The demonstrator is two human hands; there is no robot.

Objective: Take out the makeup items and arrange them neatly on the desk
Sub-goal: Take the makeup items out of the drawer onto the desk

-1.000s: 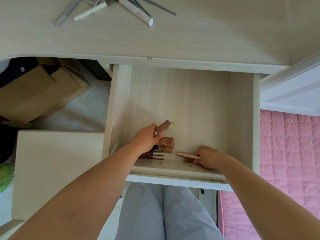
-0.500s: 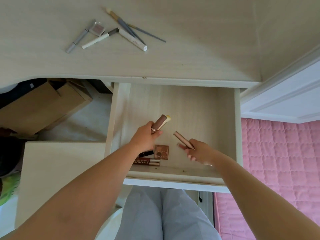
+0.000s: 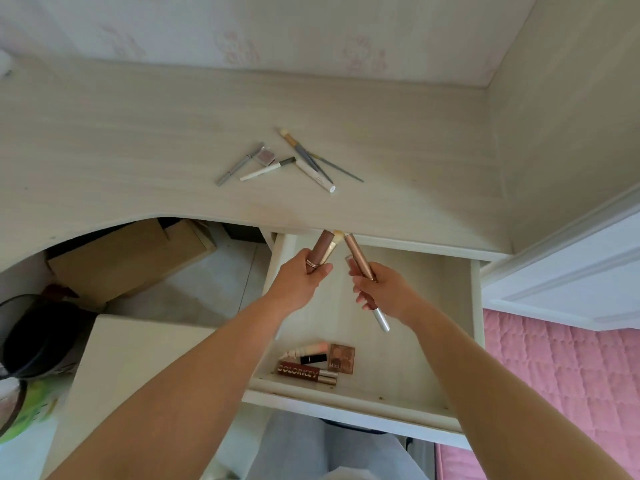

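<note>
Both hands have risen out of the pale wooden drawer (image 3: 453, 292) since a moment ago and now hang above its back half, just short of the light wood-grain desk (image 3: 138, 150) edge. Writing reads on two things left at the drawer's front: "COLORKEY" in white on a dark red lip-gloss tube (image 3: 299, 371), and "Mini" on a small brown eyeshadow palette (image 3: 341, 358) beside it; a pale peach tube (image 3: 308, 349) and a short black lipstick (image 3: 313, 359) lie just behind the gloss.

The left hand (image 3: 304, 278) is curled round a brown lipstick tube with a gold band (image 3: 320, 249), together with a cream-tipped gold stick (image 3: 331, 245); both point up and slightly right toward the desk edge. The right hand (image 3: 384, 291) pinches a slim rose-gold pen with a silvery lower end (image 3: 358, 258) between curled fingers, its long axis tilted up-left, so the two sets nearly cross at their tops without clearly touching.

On the desk lies a loose cluster: a grey pencil (image 3: 239, 165), a white pen with a dark cap (image 3: 266, 170), a small clear-cased pink eyeshadow pan (image 3: 266, 156), a white tube (image 3: 316, 175) and thin grey brushes (image 3: 311, 160).
</note>
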